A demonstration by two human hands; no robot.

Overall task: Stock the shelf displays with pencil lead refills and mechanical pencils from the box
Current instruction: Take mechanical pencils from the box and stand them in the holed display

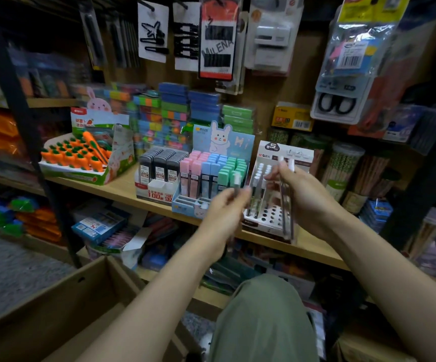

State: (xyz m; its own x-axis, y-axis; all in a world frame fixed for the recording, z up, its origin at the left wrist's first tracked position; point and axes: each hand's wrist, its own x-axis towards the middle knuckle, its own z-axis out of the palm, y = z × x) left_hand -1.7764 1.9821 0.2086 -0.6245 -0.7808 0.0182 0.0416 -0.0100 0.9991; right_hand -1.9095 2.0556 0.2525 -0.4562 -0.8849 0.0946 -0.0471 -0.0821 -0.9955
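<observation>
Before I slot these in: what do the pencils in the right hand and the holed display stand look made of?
Mechanical pencils in the right hand: likely clear or translucent glossy plastic, since the stand shows through the barrels; motion blur leaves it open. Display stand: looks like printed matte cardboard, with folded edges, a flat printed header and punched round holes.

Just beyond the fingers [277,176] the pencil stand [269,218] blocks the shelf [123,189]; the pastel refill box [211,176] crowds their left. Air below, toward the carton [55,296], lies open.
</observation>
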